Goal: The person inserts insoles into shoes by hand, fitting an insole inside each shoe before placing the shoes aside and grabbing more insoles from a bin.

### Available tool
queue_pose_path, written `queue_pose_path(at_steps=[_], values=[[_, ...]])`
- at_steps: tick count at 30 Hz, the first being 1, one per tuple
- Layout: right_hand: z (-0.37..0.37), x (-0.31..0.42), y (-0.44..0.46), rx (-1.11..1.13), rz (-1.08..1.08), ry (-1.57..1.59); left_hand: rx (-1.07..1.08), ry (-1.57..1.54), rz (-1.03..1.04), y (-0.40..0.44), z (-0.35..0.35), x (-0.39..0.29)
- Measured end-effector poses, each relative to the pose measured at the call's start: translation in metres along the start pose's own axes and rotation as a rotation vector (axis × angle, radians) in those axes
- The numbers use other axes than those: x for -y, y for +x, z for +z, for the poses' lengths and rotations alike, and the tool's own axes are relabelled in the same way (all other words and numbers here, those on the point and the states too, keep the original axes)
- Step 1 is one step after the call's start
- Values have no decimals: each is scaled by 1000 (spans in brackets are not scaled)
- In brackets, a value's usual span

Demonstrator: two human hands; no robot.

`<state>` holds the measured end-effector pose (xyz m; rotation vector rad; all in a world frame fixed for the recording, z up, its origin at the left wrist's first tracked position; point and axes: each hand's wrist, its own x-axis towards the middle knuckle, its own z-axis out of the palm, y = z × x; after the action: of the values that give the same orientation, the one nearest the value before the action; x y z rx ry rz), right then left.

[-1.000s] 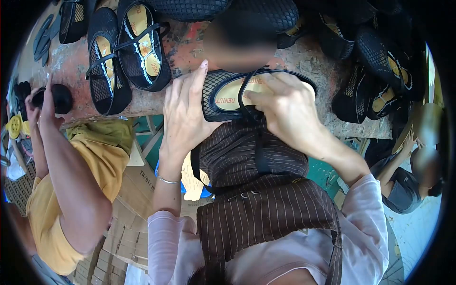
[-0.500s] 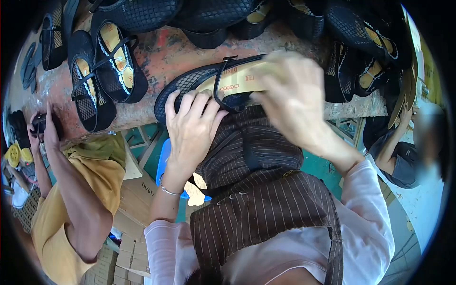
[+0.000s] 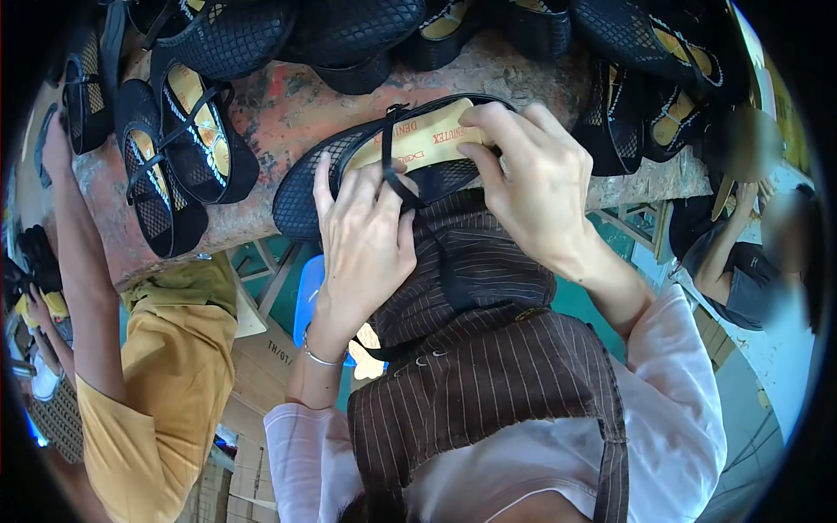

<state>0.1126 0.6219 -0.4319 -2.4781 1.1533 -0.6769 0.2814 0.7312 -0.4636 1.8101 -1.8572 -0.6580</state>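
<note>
Both hands (image 3: 453, 205) hold a black mesh shoe (image 3: 314, 179), the right fingers pinching its printed insole (image 3: 432, 139).

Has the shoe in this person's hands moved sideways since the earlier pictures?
Yes. Judged against the pair of shoes lying on the table, the held shoe has moved left, its toe now closer to them.

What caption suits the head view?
Left hand holds a black shoe at the bench edge; right hand grips its insole.

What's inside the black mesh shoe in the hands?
A flat, cream insole with red printing shows inside the black mesh shoe. The right hand covers the heel end, and dark mesh hides what's in the toe.
</note>
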Motion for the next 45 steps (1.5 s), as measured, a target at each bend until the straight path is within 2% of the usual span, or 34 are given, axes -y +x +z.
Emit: queue_pose_path(at_steps=[2,3,8,11,13,14,16,17,18,20,22,24,26,29,30,32,34,36,37,40,42,44,45], values=[[0,-3,0,149,16,-268,51,-26,-1,1,-5,-2],[1,-5,0,214,109,-287,100,-52,-4,2,-7,-2],[3,-4,5,231,31,-379,62,87,44,6,8,-6],[-1,-9,-1,187,-45,-369,61,117,27,6,9,-11],[-8,-11,3,-33,-102,-413,76,189,5,7,10,-14],[-8,-11,5,-31,-101,-414,77,187,5,7,11,-15],[-9,-14,9,-44,253,-158,87,260,-19,8,11,-18],[-14,-17,13,116,363,-112,88,261,-11,9,12,-18],[-11,-23,15,109,366,-113,78,261,-7,10,13,-19],[-2,-35,21,360,385,-161,71,264,-2,12,17,-20],[4,-36,30,406,385,-146,-40,316,36,21,27,-25],[11,-35,39,500,434,-211,-61,271,52,21,39,-21],[18,-35,42,478,487,-194,-130,326,82,23,46,-20],[34,-43,35,609,510,-191,-95,449,144,17,41,-15],[26,-39,41,676,509,-160,-56,468,144,17,39,-15],[22,-40,25,402,320,-101,-56,441,194,24,34,-11],[-26,-41,10,212,25,287,-28,391,203,21,16,-10],[-124,-22,3,253,108,698,23,356,270,12,-6,5],[-163,-23,-5,181,117,749,21,370,277,8,-17,8],[-239,-66,-5,-511,205,273,7,415,215,2,-36,19],[-259,-121,33,-571,79,-173,45,494,170,0,-41,14],[-267,-167,71,-244,20,-439,18,668,-176,-2,-34,0],[-264,-194,85,-169,-35,-459,-51,591,-202,-9,-32,-5]])
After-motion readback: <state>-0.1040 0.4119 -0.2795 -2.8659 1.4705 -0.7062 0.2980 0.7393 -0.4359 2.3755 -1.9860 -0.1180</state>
